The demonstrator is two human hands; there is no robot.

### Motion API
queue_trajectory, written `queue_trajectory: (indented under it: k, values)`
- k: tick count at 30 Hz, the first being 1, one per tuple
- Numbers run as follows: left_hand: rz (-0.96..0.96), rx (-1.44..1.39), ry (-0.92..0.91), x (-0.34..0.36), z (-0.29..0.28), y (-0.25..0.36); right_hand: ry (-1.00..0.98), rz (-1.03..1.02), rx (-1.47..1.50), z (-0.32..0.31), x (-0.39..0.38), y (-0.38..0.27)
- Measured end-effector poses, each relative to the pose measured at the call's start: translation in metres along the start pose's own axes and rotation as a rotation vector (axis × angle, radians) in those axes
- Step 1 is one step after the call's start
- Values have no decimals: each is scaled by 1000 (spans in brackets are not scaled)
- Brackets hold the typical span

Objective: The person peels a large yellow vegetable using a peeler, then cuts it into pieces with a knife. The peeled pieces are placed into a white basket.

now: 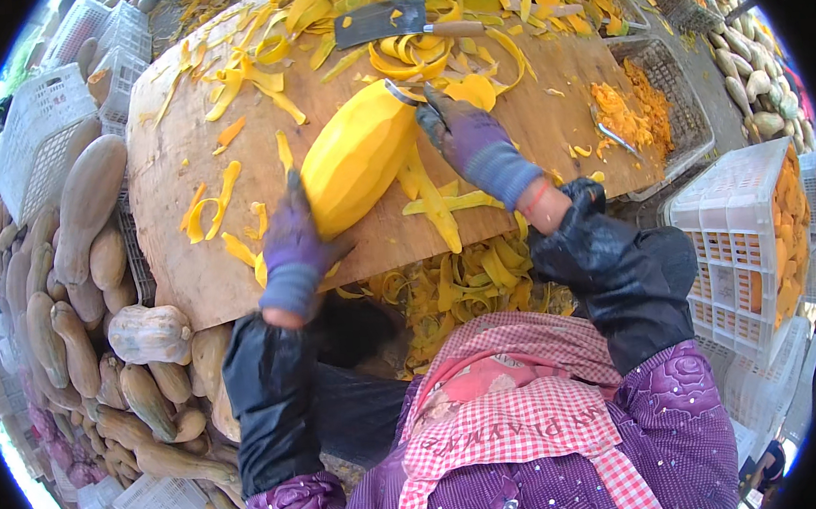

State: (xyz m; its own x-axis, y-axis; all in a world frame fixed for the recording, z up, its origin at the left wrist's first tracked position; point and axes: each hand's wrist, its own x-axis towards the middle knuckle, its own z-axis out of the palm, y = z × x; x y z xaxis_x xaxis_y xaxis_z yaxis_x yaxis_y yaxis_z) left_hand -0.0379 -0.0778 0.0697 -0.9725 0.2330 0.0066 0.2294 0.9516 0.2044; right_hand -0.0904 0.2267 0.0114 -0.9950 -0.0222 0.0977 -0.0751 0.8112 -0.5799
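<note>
Peeling looks almost finished, judging by the long yellow-orange squash [358,154], which lies bare of skin on the wide wooden board [175,167] and is steadied at its near end by the left hand [292,248] in a purple glove. At its far end the gloved right hand [469,141] is closed round a small metal peeler [402,92]. Orange peel strips [448,289] are heaped about, while unpeeled tan squashes [84,220] are piled to the left, a flat steel cleaver [392,21] lies unused, and cutting appears not yet begun.
</note>
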Motion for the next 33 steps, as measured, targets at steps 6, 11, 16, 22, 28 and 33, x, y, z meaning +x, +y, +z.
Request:
queue_trajectory:
  k: [6, 11, 16, 22, 28, 33]
  values:
    - [-217, 332, -44, -49, 30, -14, 10, 60, -187, -15, -35, -96]
    - [-139, 585, 60, -52, 48, 2, -263, 147, -301, -50, -81, -122]
    - [-224, 324, -91, -49, 34, 23, -96, 48, -252, -46, -57, -116]
    - [-275, 180, -159, -44, 30, 23, -9, -225, -12, -30, -101, -164]
    - [-309, 451, -133, -52, 46, 46, -67, -173, -545, -28, -6, -153]
    - [-392, 138, -232, -45, 43, 37, -316, -376, -688, -32, -81, -193]
